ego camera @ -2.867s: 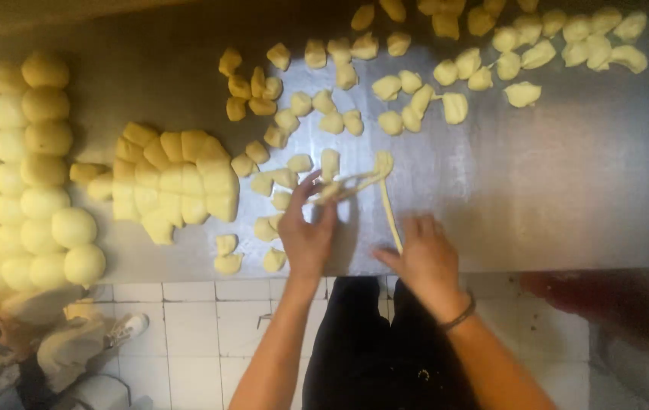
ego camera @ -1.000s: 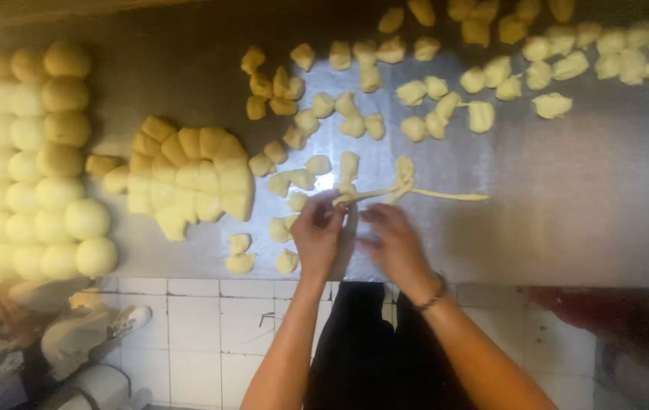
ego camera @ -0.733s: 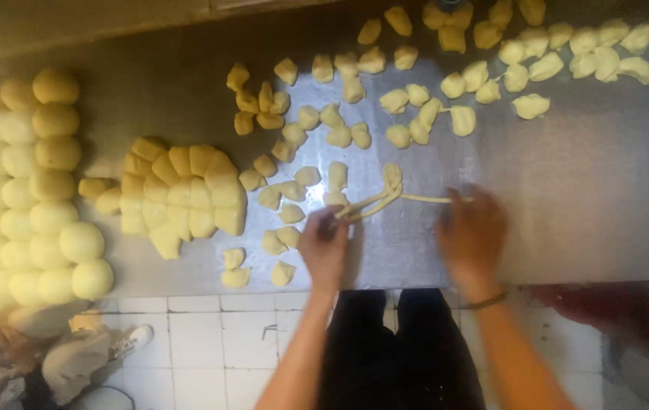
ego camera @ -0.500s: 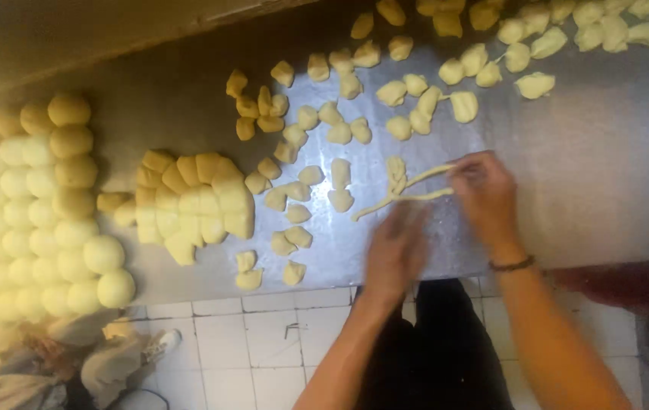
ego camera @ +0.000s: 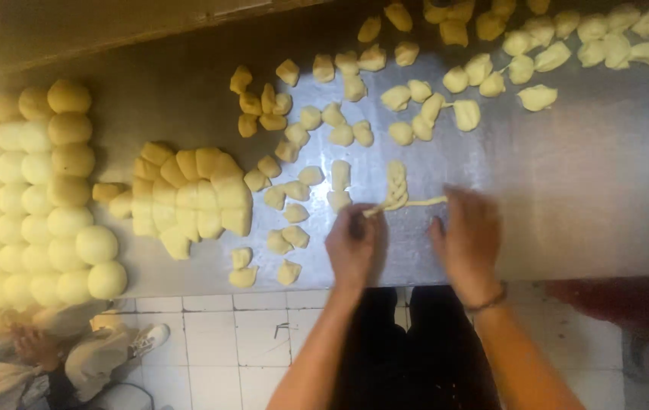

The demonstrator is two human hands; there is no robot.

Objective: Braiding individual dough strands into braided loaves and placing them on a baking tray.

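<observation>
White floor tiles (ego camera: 218, 342) fill the nearest part of the view, below the edge of the bench (ego camera: 590, 190). A second person's hand (ego camera: 32, 345) and pale sleeve appear at the lower left corner, apart from the work.

The left hand (ego camera: 352, 247) rests at the near edge of the bench with its fingers closed around the near end of a dough strand (ego camera: 374, 210). The right hand (ego camera: 467, 235) lies palm down on the steel surface, fingers extended and slightly spread, fingertips at the end of a second thin strand (ego camera: 424, 202); it grips nothing. Motion blur hides whether the fingertips press on that strand.

Both strands join just beyond the hands at a short braided dough piece (ego camera: 396, 184), which lies flat on the bench between and slightly ahead of the two hands.

To the left of the braid sit loose cut dough pieces (ego camera: 286, 212), then a tight block of cut portions (ego camera: 191, 193). Further left, smooth round dough balls (ego camera: 36, 190) stand in touching rows.

At the far side of the bench, more cut pieces (ego camera: 491, 72) are scattered in a band towards the right corner.
</observation>
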